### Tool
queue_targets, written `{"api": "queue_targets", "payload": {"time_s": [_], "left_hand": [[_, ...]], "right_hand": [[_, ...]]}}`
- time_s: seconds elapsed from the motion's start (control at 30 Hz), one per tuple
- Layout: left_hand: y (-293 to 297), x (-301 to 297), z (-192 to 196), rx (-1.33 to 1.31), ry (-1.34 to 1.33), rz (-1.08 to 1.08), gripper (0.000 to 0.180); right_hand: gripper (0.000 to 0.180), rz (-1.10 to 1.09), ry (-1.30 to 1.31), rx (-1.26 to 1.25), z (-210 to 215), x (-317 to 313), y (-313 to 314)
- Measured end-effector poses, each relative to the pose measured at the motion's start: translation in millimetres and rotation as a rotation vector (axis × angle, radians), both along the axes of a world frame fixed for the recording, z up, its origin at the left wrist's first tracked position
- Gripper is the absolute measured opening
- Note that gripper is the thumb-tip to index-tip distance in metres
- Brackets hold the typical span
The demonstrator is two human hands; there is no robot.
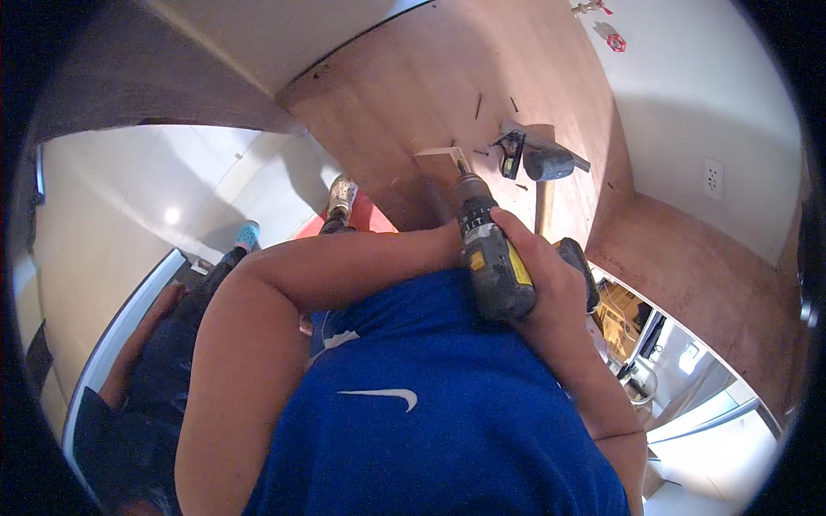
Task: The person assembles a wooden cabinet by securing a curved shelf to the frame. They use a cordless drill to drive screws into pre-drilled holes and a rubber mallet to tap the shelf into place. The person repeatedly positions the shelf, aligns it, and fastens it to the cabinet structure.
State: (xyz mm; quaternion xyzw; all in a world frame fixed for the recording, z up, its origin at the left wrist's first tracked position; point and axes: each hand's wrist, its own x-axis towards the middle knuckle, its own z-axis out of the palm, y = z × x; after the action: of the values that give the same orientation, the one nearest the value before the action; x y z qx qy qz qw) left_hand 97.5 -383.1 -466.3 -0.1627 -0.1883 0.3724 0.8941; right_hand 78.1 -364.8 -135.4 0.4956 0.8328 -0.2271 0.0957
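Right hand [551, 275] on my feed is wrapped around the handle of a black cordless drill [495, 267] with yellow patches, the fingers closed firmly on the grip between the body and the battery [578, 271]. From where I sit, the drill lies over the near part of the brown desk [387, 95], its nose pointing away from the wearer. The bit [462, 166] ends at the right end of a small wooden block [440, 157]; I can't tell whether the two touch. The left forearm [370, 265] crosses in front of the blue shirt [447, 361] and runs up to the drill's front; the left hand is hidden there, so I can't tell whether it grips anything.

Just right of the block I see loose screws [478, 107] scattered on the desk, and a hammer [548, 163] with a dark head, its wooden handle running toward the near edge. A metal square [511, 155] lies beside and partly under the hammer head, toward the desk's right edge. Along that edge rises a white wall [714, 95] with an outlet [713, 178]. Off the desk's left edge, I have another person [142, 361] in dark clothes, well apart from the drill.
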Motion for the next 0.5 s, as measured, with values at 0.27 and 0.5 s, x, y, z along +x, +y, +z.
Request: {"api": "queue_targets", "payload": {"time_s": [0.27,0.5], "left_hand": [[-2.7,-17.8,18.8,0.076,-0.054,0.057,0.029],[0.9,-25.6,27.1,0.347,0.107,0.241,0.032]], "right_hand": [[0.064,0.01,0.007,-0.004,4.5,-1.1,0.4],[0.066,0.015,0.056,0.063,-8.9,2.6,-7.7]]}}
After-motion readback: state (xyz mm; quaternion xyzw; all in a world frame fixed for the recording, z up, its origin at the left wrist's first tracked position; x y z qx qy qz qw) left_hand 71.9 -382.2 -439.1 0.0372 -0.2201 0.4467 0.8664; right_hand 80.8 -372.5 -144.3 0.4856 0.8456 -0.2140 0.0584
